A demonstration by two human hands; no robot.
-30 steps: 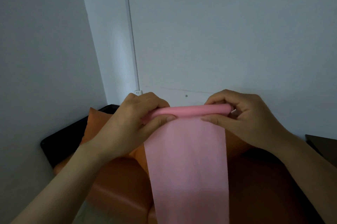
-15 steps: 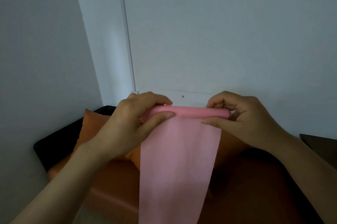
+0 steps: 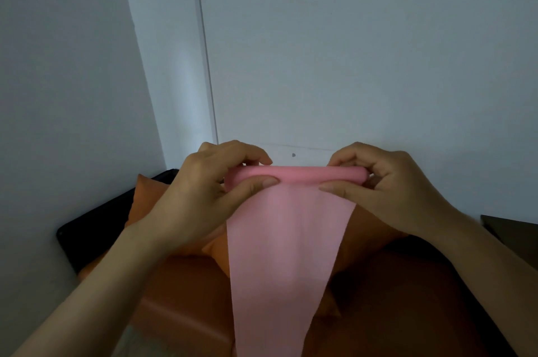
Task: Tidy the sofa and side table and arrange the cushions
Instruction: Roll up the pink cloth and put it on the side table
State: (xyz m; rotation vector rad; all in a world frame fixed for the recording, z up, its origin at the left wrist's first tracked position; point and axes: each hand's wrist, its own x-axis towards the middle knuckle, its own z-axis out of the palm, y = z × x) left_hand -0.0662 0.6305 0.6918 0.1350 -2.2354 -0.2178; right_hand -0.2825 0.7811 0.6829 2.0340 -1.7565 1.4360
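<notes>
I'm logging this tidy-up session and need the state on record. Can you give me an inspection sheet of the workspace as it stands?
Surface: orange sofa seat, dim light, black frame edge at the left wall.
Job's things: pink cloth, top end rolled into a tube, loose length hanging over the seat; orange cushion behind the left hand.
Clutter: nothing seen.
Hands: left hand and right hand each pinch one end of the roll.
Cables: nothing seen.
Surroundings: plain grey walls, corner at left; dark surface edge at right.
</notes>
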